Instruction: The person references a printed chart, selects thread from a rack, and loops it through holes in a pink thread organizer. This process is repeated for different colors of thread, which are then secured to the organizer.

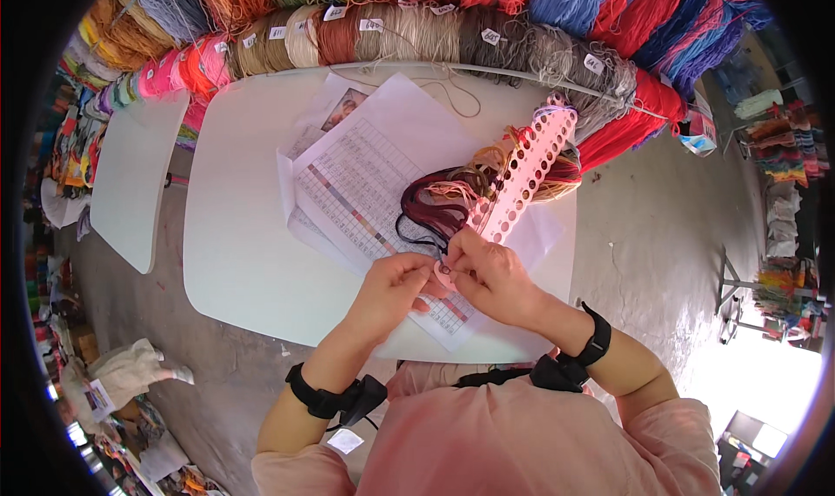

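A long pink thread card [524, 176] with punched holes along both edges lies slantwise over the table, its near end between my hands. Skeins of embroidery thread [435, 202] in maroon, black, tan and olive hang from its holes. My left hand [397, 291] is closed at the card's near end, fingertips beside a hole. My right hand [496, 274] pinches the same end from the other side. A dark strand runs down to the fingertips; which fingers grip it is hidden. Beneath lie printed chart sheets [348, 183] with a colour strip and a small photo.
The white table [235, 209] carries the papers. Along its far edge runs a rail of thread hanks [339, 39] with small tags, more bundles behind. A second white table [135, 178] stands to the left. Another person [130, 378] is at the lower left; racks of yarn line the right.
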A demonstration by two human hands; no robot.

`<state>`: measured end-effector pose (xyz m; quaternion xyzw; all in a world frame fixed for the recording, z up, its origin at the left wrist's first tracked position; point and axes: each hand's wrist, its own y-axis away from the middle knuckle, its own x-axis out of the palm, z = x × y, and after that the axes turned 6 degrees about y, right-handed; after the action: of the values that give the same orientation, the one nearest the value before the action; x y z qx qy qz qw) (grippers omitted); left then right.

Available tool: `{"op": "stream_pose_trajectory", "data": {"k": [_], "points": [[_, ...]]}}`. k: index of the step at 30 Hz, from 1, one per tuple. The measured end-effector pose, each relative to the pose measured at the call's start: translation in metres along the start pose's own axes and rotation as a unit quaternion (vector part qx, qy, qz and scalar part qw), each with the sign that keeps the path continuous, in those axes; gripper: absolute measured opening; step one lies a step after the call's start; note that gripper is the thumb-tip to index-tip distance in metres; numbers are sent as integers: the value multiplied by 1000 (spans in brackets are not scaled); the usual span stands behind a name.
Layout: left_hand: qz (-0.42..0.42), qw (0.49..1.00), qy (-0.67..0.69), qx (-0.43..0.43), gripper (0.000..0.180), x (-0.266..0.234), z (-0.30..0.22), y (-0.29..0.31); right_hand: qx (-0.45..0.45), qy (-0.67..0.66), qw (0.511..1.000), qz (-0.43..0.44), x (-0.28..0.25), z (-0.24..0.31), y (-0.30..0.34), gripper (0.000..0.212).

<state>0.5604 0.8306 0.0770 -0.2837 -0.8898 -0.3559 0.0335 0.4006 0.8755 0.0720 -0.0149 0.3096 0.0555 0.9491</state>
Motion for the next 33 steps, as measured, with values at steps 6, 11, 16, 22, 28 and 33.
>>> {"op": "stream_pose_trajectory", "data": {"k": [6, 11, 16, 22, 28, 33], "points": [[77, 996, 20, -29, 19, -7, 2, -7, 29, 40, 999, -9, 5, 8, 2, 15], [108, 992, 21, -55, 19, -11, 0, -13, 29, 72, 997, -13, 4, 15, 3, 15], [125, 990, 7, -57, 18, -10, -2, -12, 39, 14, 998, 36, -4, 17, 4, 15], [-4, 998, 61, 34, 16, -35, 3, -4, 27, -79, 996, -36, 0, -3, 14, 18], [184, 973, 128, -61, 22, -20, -20, -2, 71, -335, 939, -32, 3, -8, 15, 18], [103, 972, -212, 8, 28, -18, -30, -6, 86, -245, 966, 1, 2, -5, 11, 20]]}}
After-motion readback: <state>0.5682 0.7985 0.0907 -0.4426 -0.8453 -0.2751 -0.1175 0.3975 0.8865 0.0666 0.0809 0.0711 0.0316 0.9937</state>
